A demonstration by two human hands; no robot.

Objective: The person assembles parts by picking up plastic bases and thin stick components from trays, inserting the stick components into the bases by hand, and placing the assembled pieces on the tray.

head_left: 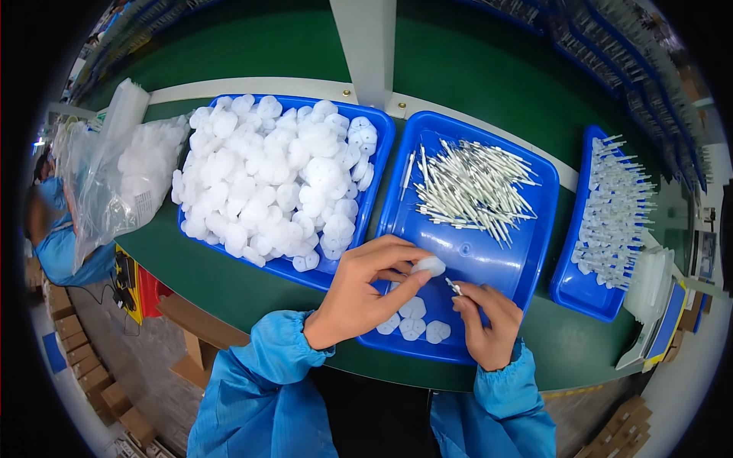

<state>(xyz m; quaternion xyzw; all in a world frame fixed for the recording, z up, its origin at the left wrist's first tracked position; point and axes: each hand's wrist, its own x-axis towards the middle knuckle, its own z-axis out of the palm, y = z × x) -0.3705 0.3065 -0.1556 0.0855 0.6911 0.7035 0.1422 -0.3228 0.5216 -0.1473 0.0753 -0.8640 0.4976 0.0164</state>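
My left hand (pixel 370 286) pinches a white, translucent, petal-edged plastic disc (pixel 429 266) between thumb and fingers. Close by on the right, my right hand (pixel 490 320) grips a small thin white stick-shaped part (pixel 456 288); its fingers hide much of it. Both hands are above the near half of a blue tray (pixel 427 229), with a small gap between the two pieces. A loose heap of slim white sticks (pixel 477 191) with dark portions lies in the tray's far half. Several more white discs (pixel 413 328) rest at its near left, below my left hand.
To the left, a blue tray (pixel 388 145) is heaped with white discs; a clear plastic bag (pixel 114 183) sits beyond it. At the right, a narrow blue tray (pixel 584 294) holds rows of upright pieces. A grey post (pixel 366 53) rises behind. Another person's blue sleeve (pixel 84 263) shows far left.
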